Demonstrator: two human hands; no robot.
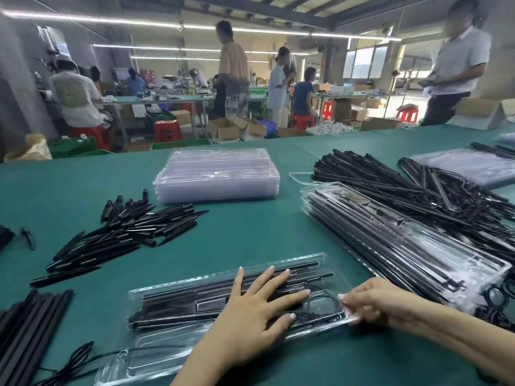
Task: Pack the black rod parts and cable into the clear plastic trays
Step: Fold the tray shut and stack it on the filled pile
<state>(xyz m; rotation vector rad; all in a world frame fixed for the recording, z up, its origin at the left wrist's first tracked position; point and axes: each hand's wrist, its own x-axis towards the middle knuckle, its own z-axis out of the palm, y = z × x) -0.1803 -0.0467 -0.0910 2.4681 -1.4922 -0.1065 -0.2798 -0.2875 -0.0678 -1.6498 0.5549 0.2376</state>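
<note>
Two hands are being used on one clear plastic tray (172, 295) lying near the front edge of the green worktop (250, 232). The left hand (259, 310) is being pressed flat on the tray, fingers straight and spread, over the black rod parts (195, 291) seated lengthwise in its channels. The right hand (373, 302) is being held at the tray's right end, its fingertips pinching the clear rim. A thin black cable (320, 305) is lying coiled in the tray's right compartment, between the two hands.

A pile of pointed black spikes (125, 232) is lying to the left, a stack of empty clear trays (217, 174) behind, and a stack of filled trays (390, 238) to the right, beside a heap of long black rods (390, 176).
</note>
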